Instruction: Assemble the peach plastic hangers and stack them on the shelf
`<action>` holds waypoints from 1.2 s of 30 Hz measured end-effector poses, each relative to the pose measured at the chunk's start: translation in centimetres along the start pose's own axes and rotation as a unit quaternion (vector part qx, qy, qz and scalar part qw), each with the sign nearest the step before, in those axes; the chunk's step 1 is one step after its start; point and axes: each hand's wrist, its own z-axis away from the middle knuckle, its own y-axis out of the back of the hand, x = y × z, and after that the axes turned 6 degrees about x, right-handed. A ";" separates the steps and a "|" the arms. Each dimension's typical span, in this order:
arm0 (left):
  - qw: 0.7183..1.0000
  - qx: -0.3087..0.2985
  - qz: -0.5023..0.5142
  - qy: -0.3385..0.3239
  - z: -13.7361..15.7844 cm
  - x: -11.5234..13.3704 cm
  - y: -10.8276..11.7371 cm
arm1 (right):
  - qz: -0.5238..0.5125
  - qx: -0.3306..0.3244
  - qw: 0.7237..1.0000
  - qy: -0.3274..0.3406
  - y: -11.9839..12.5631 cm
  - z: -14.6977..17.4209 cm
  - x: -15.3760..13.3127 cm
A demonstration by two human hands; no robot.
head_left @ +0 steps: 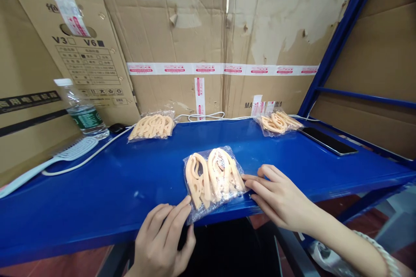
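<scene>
**Flanked on both sides!**

Head view: bag of beige pieces at the desk's near edge, long axis crosswise, right end farther. Left hand touches its near-left corner, right hand its right edge; fingers half-curled, pinch impossible to tell.

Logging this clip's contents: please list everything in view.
Table: 1, blue, centre
Near bag of pieces: 1, beige in clear plastic, front edge
Left back bag: 1, beige pieces, back left
Right back bag: 1, beige pieces, back right
Phone: 1, black, back right
Bottle: 1, clear, green-labelled, back left
Hairbrush: 1, pale blue, left
Small object: 1, black, right of bottle
Cable: count unclear, white, left and back
Cardboard: several, brown, back and sides
Tape: several strips, white and red, on cardboard
Frame: 1, blue, right
Plastic bundle: 1, whitish, bottom right
Floor: 1, reddish, below
Bracelet: 1, whitish, right wrist
Left hand: 1, bare, near bag's lower left corner
Right hand: 1, bare, near bag's right edge
</scene>
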 end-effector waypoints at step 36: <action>0.998 -0.047 -0.001 -0.035 -0.4 -2.7 0.5 | 0.092 -0.018 0.991 -0.092 -2.3 -2.1 13.3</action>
